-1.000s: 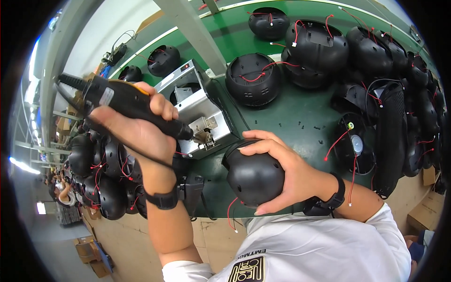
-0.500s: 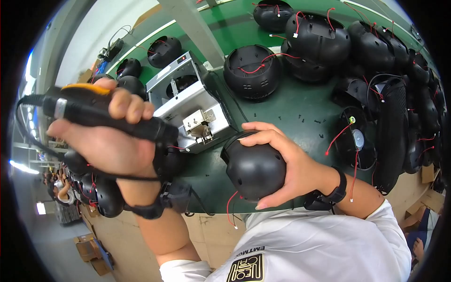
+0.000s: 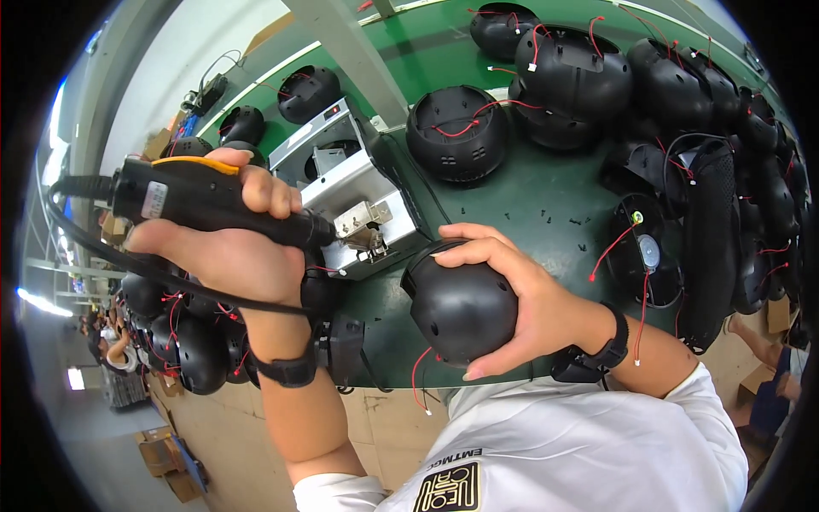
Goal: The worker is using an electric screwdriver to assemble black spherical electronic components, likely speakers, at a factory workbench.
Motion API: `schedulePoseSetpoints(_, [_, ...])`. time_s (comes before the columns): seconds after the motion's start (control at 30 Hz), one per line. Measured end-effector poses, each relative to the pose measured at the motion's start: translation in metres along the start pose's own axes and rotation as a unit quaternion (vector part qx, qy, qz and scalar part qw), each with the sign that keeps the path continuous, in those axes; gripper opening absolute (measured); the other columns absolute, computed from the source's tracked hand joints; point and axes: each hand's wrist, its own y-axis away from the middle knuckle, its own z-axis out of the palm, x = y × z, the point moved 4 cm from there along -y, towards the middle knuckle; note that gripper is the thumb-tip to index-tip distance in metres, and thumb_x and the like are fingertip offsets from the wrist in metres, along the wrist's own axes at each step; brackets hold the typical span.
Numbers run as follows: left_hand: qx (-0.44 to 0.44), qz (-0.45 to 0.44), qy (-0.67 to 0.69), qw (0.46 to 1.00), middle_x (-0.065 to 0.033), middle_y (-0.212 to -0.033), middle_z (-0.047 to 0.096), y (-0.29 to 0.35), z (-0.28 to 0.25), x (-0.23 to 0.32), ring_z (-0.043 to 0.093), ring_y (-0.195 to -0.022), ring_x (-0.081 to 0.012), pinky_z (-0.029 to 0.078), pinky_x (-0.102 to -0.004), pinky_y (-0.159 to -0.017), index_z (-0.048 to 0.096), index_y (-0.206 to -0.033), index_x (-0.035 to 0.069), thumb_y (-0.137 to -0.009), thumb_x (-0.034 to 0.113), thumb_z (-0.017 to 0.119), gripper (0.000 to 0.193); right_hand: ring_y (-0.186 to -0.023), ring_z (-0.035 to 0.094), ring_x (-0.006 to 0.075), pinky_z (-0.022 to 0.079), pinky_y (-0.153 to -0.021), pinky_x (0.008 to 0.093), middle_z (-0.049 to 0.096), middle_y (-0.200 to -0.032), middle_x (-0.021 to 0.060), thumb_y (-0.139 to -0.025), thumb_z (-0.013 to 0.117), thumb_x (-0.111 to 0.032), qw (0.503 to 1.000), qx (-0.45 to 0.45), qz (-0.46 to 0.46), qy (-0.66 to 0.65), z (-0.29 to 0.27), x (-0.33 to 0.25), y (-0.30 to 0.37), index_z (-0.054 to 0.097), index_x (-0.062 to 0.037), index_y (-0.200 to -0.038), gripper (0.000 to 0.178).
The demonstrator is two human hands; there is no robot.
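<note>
My left hand (image 3: pixel 226 260) is wrapped round a black electric screwdriver (image 3: pixel 200 203) with an orange lever and a thick cable. The screwdriver's nose is at the small metal block (image 3: pixel 363 226) on the front of a silver screw feeder (image 3: pixel 388 192); I cannot tell whether its bit touches a screw. Closed over the side of a glossy black round housing (image 3: pixel 469 311), my right hand (image 3: pixel 537 294) steadies it at the table's near edge. A red wire (image 3: pixel 416 375) with a white plug hangs below that housing.
Several loose black screws (image 3: pixel 583 220) lie on the green table (image 3: pixel 546 188). Behind them stands an open black shell (image 3: pixel 456 136) with red wires. More shells (image 3: pixel 576 77) crowd the right and back, beside a half shell with a speaker (image 3: pixel 650 252). Others (image 3: pixel 203 350) fill the left.
My left hand has brought the screwdriver a little to the right, up to the feeder's metal block. My right hand and the housing have hardly moved.
</note>
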Motion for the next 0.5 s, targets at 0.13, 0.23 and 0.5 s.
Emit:
schedulePoseSetpoints(0.13, [0.005,0.012,-0.034,0.999,-0.0029,-0.061,0.048,0.006,0.004,-0.015,0.045,-0.053,-0.0183,0.040,-0.0309,-0.054,0.059,-0.095,0.006,-0.070,0.107,0.025,0.110,-0.150,0.034,0.0372,0.041,-0.116,0.0486,0.049,-0.148,0.0112,-0.061,0.097,-0.028,1.000,-0.003,0.002,0.012,0.000,-0.002,0.001,0.051,-0.0097,-0.144,0.096])
schedulePoseSetpoints(0.23, [-0.023,-0.026,-0.044,0.998,-0.0030,-0.060,0.048,0.019,0.006,-0.018,0.046,-0.053,-0.0185,0.041,-0.0308,-0.054,0.060,-0.098,0.004,-0.068,0.107,0.026,0.112,-0.150,0.034,0.0369,0.041,-0.116,0.0480,0.049,-0.148,0.0116,-0.061,0.097,-0.028,1.000,0.000,0.010,0.013,0.000,0.000,0.002,0.051,-0.0095,-0.144,0.096])
schedulePoseSetpoints(0.5, [-0.053,0.061,0.070,0.994,-0.0014,-0.061,0.046,0.025,-0.012,-0.006,0.042,-0.055,-0.0160,0.041,-0.0317,-0.059,0.059,-0.106,0.004,-0.067,0.108,0.024,0.117,-0.150,0.032,0.0366,0.040,-0.117,0.0484,0.048,-0.148,0.0118,-0.061,0.097,-0.028,1.000,0.001,-0.005,0.005,0.001,-0.002,0.003,0.051,-0.0087,-0.143,0.096])
